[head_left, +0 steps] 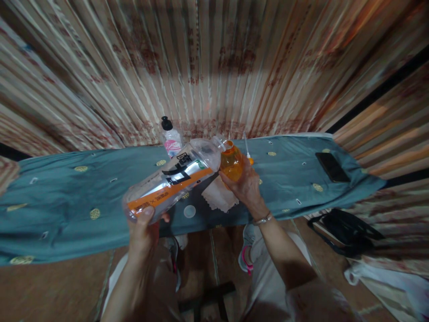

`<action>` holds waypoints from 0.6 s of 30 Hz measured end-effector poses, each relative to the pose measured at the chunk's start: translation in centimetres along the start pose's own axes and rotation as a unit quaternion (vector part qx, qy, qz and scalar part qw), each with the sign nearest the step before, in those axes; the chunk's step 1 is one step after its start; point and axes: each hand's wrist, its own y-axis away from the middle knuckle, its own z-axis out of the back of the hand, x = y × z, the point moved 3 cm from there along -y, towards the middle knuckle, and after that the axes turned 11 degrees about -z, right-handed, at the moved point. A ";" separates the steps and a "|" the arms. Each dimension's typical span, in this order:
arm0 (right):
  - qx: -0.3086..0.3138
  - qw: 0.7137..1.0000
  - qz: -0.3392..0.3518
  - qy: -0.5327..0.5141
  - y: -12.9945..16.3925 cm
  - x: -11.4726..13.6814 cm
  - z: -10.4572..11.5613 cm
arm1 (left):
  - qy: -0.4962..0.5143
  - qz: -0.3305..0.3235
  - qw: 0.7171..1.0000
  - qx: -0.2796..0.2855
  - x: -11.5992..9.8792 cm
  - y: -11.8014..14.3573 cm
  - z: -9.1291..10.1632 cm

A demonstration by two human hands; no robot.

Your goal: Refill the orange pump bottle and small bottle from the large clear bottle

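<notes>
Bottle (pixel 177 181), clear, was in grip of L hand (pixel 144 230), mouth near open orange btl (pixel 231 166) in grip of R hand (pixel 248 185); work seemed midway, amt left unclear.

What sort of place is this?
Probably a small curtained-off space indoors, perhaps in a home: patterned curtains hang behind and beside a long cloth-covered table, and the floor looks tiled.

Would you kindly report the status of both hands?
Left hand holding tilted transparent bottle. Right hand gripping orange bottle. Bottles nearly mouth-to-mouth, no obstruction visible between.
</notes>
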 end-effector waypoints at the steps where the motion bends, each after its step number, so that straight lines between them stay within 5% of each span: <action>1: -0.005 1.000 0.005 0.000 0.0 0.0 0.0 | -0.001 -0.002 1.000 0.002 0.0 0.0 0.0; 18: 0.000 1.000 -0.006 0.003 -0.1 0.1 0.1 | 0.003 0.001 1.000 0.004 0.0 0.0 0.0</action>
